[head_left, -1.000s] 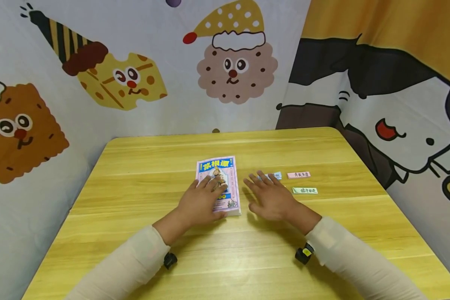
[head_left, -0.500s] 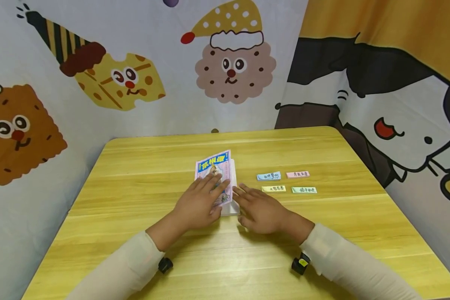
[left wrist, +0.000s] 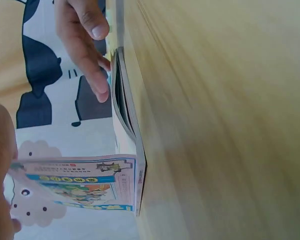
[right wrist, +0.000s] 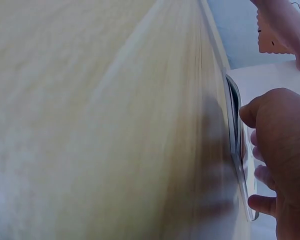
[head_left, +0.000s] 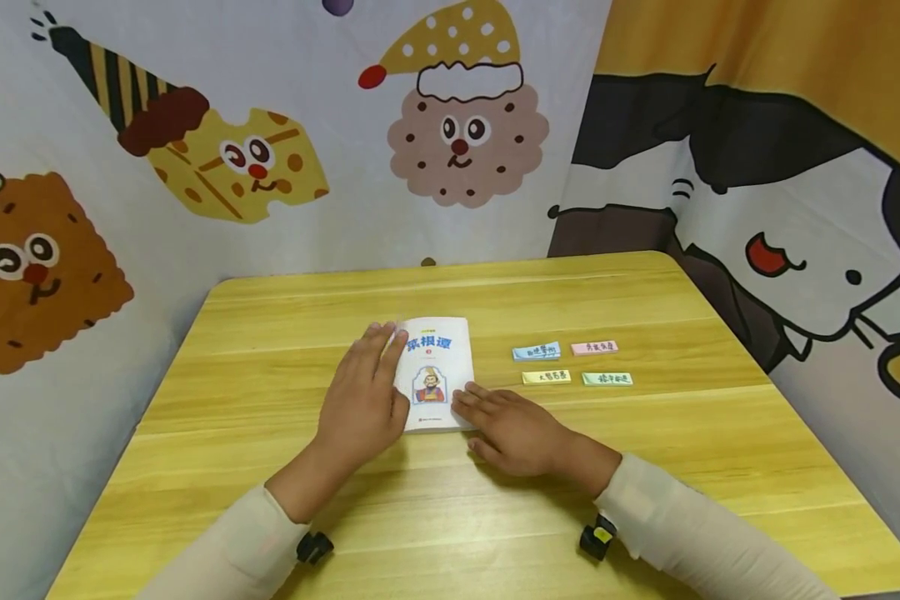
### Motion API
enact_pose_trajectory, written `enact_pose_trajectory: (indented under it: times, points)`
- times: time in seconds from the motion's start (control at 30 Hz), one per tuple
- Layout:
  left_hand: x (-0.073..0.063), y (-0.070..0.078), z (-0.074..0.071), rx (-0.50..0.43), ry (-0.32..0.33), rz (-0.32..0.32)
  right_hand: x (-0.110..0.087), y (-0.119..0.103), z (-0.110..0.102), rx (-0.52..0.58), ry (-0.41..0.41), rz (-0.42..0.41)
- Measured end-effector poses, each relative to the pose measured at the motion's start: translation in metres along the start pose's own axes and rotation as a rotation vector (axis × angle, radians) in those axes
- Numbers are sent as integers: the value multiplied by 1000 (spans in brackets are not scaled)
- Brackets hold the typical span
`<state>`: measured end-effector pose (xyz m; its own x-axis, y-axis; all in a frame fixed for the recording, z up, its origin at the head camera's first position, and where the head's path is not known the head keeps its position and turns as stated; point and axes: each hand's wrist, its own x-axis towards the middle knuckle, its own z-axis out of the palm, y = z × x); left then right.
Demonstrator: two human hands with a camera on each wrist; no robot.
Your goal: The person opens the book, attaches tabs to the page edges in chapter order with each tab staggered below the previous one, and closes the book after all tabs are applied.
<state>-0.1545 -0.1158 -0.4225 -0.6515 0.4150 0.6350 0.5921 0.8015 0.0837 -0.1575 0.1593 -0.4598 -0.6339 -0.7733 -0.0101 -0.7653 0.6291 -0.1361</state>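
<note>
On the bench [head_left: 270, 350] the book [head_left: 450, 358], long axis forward, is flanked, its raised cover [left wrist: 85, 185] pinched by the left hand [head_left: 360, 400], its right edge overlapped by the right hand [head_left: 521, 429], fingers [head_left: 486, 398] straight.

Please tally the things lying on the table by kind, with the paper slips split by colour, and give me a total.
Book: 1
Blue slip: 1
Pink slip: 1
Yellow slip: 1
Green slip: 1
Total: 5
</note>
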Motion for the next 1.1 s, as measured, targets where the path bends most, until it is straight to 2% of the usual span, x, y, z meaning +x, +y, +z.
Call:
enact_pose_trajectory:
  times: [0.1,0.2,0.3,0.43,0.53,0.67,0.77,0.93,1.1]
  points:
    - [-2,0,-7,87,29,-56,-1,0,1,3,-1,-5]
    - [-6,1,-12,200,1,-132,-1,0,2,-1,-5,-11]
    - [-8,3,-16,290,-58,-201,-2,0,3,-3,-5,-19]
    - [-11,4,-16,352,-180,-225,-2,0,4,0,-3,-22]
    - [-15,3,-11,359,-273,-207,-2,1,5,4,-9,-18]
    - [-20,4,-3,306,-359,-183,-2,1,6,2,-21,-11]
    - [-23,5,3,253,-396,-160,-2,1,6,1,-23,-6]
    - [-24,9,11,197,-416,-119,-3,2,3,15,-5,-3]
    - [-21,13,16,150,-485,-130,-6,3,3,29,1,4]
